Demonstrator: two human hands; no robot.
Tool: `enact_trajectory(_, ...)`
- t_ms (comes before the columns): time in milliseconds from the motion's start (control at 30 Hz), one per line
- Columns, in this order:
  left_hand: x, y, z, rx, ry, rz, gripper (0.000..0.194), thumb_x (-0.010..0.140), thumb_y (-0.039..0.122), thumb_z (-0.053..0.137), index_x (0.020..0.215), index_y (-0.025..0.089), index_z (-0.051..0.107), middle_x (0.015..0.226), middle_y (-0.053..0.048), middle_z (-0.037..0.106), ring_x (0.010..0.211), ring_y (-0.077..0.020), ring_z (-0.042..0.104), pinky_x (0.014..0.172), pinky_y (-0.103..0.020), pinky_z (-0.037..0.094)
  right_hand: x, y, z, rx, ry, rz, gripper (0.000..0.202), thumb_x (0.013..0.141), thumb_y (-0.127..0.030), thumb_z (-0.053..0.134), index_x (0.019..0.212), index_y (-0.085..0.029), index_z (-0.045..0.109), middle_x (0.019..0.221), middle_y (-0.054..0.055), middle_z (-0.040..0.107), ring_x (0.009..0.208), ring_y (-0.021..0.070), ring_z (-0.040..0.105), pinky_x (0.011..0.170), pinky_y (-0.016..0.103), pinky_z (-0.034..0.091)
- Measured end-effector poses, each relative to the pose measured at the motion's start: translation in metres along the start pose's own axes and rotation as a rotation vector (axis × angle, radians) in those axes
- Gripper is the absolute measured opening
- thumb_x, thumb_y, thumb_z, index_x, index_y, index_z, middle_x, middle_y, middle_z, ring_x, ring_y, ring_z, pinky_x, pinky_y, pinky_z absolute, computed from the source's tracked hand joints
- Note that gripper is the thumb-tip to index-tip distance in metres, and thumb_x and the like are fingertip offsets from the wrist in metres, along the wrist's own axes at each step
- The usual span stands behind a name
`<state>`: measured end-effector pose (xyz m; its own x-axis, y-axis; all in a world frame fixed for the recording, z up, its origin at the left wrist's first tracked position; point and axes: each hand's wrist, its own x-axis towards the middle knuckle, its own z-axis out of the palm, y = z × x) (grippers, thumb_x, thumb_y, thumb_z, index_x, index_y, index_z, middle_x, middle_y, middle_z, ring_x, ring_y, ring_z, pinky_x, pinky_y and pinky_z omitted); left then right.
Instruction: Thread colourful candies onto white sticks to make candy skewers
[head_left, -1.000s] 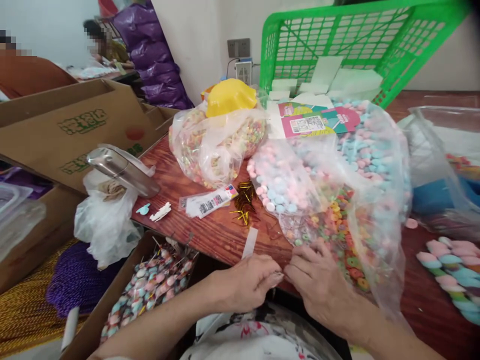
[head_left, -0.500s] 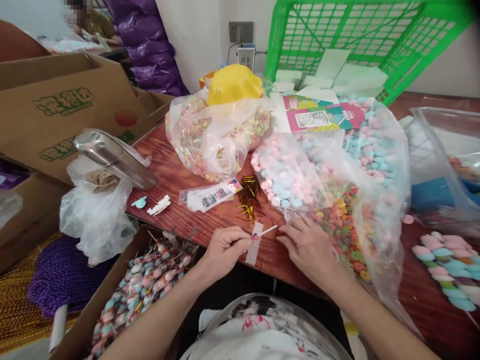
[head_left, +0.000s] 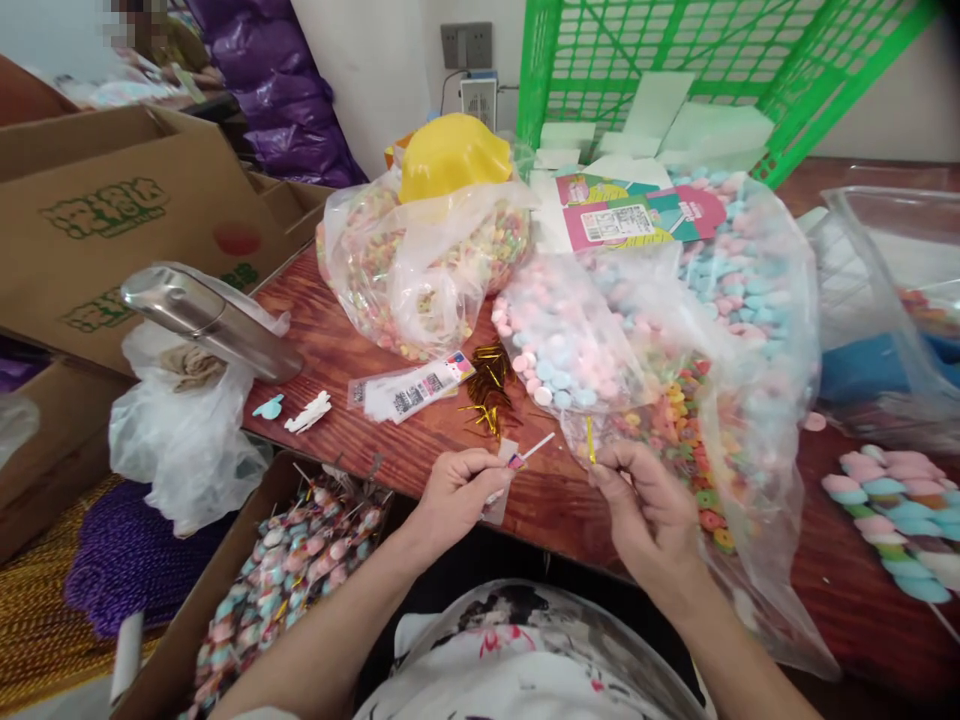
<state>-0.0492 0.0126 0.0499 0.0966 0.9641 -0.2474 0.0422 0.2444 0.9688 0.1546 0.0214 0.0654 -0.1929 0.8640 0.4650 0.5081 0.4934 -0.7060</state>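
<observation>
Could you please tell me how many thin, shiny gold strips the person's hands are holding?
1 in sight: the thin, shiny gold strip pinched roughly upright in the right hand. The left hand holds a slim white stick instead; more strips could be hidden within either grip.

- Carton point(head_left: 187, 235): green stylised Chinese characters point(head_left: 103, 208), repeated lower down behind the flask point(head_left: 214, 320); not surely readable.
- Colourful card point(head_left: 694, 212): white label point(head_left: 619, 223) with black print, too small to read.
- Clear packets point(head_left: 416, 388) on the tabletop point(head_left: 315, 300): black print, also illegible.
</observation>
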Motion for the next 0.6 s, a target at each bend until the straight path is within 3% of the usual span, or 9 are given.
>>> enact_trajectory(167,0.012,0.012,0.035,-0.004,-0.116,0.134,0.026,0.082,0.026,0.057,0.060,0.013,0.063,0.056,0.002,0.044,0.056,-0.0089,0.038,0.056,-0.022,0.033,-0.003,-0.016,0.008,-0.013,0.017,-0.156,0.028,0.089,-0.006,0.047,0.102,-0.021,0.066,0.080,0.005,0.066,0.073,0.0184,0.058,0.065,0.032,0.045)
enact_trajectory(267,0.015,0.016,0.047,0.049,-0.133,0.214,0.026,0.082,0.020,0.054,0.057,0.014,0.060,0.059,0.001,0.046,0.061,-0.0101,0.042,0.061,-0.024,0.036,-0.007,-0.006,0.010,-0.024,0.075,-0.092,0.030,0.088,-0.005,0.046,0.101,-0.021,0.069,0.078,0.005,0.067,0.072,0.0182,0.059,0.063,0.031,0.046)
enact_trajectory(333,0.015,0.015,0.050,0.052,-0.160,0.191,0.026,0.081,0.019,0.054,0.057,0.014,0.059,0.061,0.001,0.047,0.062,-0.0104,0.043,0.062,-0.024,0.037,-0.009,0.001,0.007,0.010,0.086,-0.070,0.029,0.088,-0.005,0.048,0.099,-0.022,0.069,0.076,0.004,0.066,0.070,0.0171,0.059,0.061,0.030,0.046)
enact_trajectory(433,0.016,0.013,0.054,0.009,-0.168,0.132,0.028,0.083,0.024,0.056,0.057,0.014,0.059,0.061,0.000,0.049,0.060,-0.0103,0.044,0.060,-0.024,0.036,-0.013,0.006,0.003,0.036,0.120,-0.037,0.026,0.089,-0.005,0.050,0.101,-0.021,0.066,0.078,0.003,0.068,0.072,0.0163,0.061,0.065,0.029,0.048)
enact_trajectory(600,0.021,0.016,0.059,-0.007,-0.188,0.177,0.030,0.085,0.030,0.060,0.060,0.014,0.062,0.063,0.000,0.052,0.060,-0.0097,0.045,0.059,-0.024,0.035,-0.021,0.009,0.005,0.067,0.232,0.088,0.014,0.086,-0.009,0.057,0.095,-0.020,0.058,0.076,0.000,0.062,0.068,0.0139,0.060,0.064,0.026,0.047)
